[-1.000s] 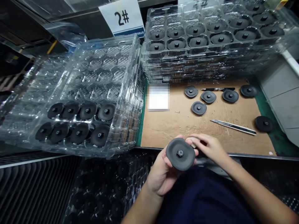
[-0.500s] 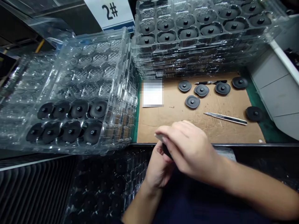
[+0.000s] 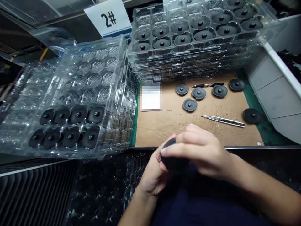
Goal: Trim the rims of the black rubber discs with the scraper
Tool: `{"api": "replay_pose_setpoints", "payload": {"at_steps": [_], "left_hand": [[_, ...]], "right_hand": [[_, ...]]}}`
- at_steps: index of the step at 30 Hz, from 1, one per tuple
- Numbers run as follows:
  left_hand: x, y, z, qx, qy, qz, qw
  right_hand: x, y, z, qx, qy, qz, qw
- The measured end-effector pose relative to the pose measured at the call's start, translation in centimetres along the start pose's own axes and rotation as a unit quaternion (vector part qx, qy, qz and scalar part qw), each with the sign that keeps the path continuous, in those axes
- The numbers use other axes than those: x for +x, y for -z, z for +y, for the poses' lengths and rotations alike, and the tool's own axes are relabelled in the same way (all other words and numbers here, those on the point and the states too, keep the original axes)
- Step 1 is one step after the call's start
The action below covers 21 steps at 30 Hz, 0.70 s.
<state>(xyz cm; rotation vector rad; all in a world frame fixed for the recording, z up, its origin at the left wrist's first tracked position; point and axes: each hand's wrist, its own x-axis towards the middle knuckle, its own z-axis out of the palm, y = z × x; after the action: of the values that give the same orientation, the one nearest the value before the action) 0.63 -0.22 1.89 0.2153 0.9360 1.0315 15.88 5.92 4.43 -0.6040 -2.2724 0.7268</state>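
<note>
Gripping a black disc (image 3: 174, 161) between left hand (image 3: 152, 177) and right hand (image 3: 199, 152).

Disc (image 3: 174, 156): dark gray, almost black.
Tray (image 3: 119, 78): clear, with rows of round cups.
Cardboard (image 3: 164, 131): light brown, with pale scratches.
Mat (image 3: 266, 128): green.
Sign (image 3: 108, 20): white, with a black "2#" and a blue stripe.
Knife (image 3: 223, 121): silver, with a black stripe.
Pen (image 3: 208, 85): black and silver.
Shirt (image 3: 178, 201): dark blue.
Bin (image 3: 279, 94): light gray, with a white edge.
</note>
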Motion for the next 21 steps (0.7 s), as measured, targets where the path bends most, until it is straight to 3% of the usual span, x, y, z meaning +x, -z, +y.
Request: {"api": "replay_pose_setpoints", "payload": {"at_steps": [3, 5, 8, 11, 14, 18, 21], "left_hand": [[0.0, 0.1, -0.3, 0.01, 0.006, -0.02, 1.0], [0.1, 0.4, -0.7, 0.005, 0.005, -0.024, 1.0], [0.3, 0.7, -1.3, -0.025, 0.018, -0.041, 0.999], [0.4, 0.6, -1.3, -0.059, 0.048, -0.07, 0.995], [0.7, 0.6, -1.1, -0.079, 0.057, -0.108, 0.989], [1.1, 0.8, -1.0, -0.094, 0.053, -0.133, 0.985], [1.2, 0.5, -0.9, -0.088, 0.059, -0.118, 0.987]], "right_hand": [[-0.2, -0.3, 0.1, -0.033, -0.107, -0.022, 0.993], [-0.4, -0.3, 0.1, -0.039, -0.097, -0.03, 0.994], [-0.8, 0.4, 1.3, 0.04, -0.088, -0.035, 0.995], [-2.3, 0.7, 3.7, 0.039, -0.233, -0.006, 0.972], [-5.3, -0.8, 5.9, 0.015, -0.35, -0.01, 0.937], [-9.2, -3.9, 7.2, 0.027, -0.371, -0.025, 0.928], [-9.5, -3.3, 6.6, 0.027, -0.39, 0.002, 0.92]]}}
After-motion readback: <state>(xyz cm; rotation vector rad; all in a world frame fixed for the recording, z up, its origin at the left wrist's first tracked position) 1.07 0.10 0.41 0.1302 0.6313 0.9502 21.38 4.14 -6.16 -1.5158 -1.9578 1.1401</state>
